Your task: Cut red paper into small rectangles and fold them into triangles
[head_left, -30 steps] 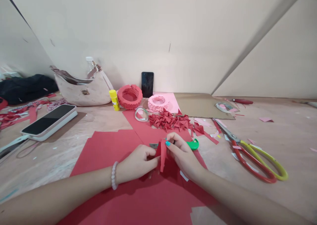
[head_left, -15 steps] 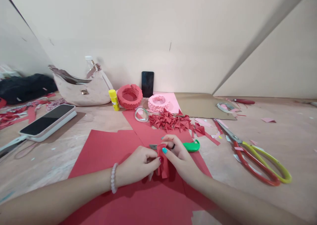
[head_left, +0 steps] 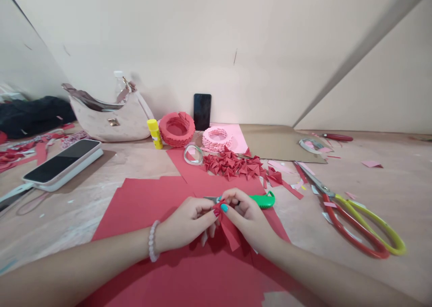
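We see a small red paper strip (head_left: 232, 241) just above the big red sheets (head_left: 175, 280). The left hand (head_left: 185, 221) and the right hand (head_left: 251, 217) are close together, both pinching its top, and its loose end hangs down toward us. Fingers hide the top, so we can't quite tell how it is folded. A green knife (head_left: 264, 201) lies on the big red sheets, just behind the hands. At the far end of the big red sheets we find a heap of pointy red bits (head_left: 232, 165). Past them stand a red ring (head_left: 177, 142), a pink ring (head_left: 216, 146) and a yellow glue stick (head_left: 155, 134). To their right, big scissors (head_left: 326, 191) lie on the worktop (head_left: 401, 199); to their left, a phone in a white case (head_left: 64, 163).
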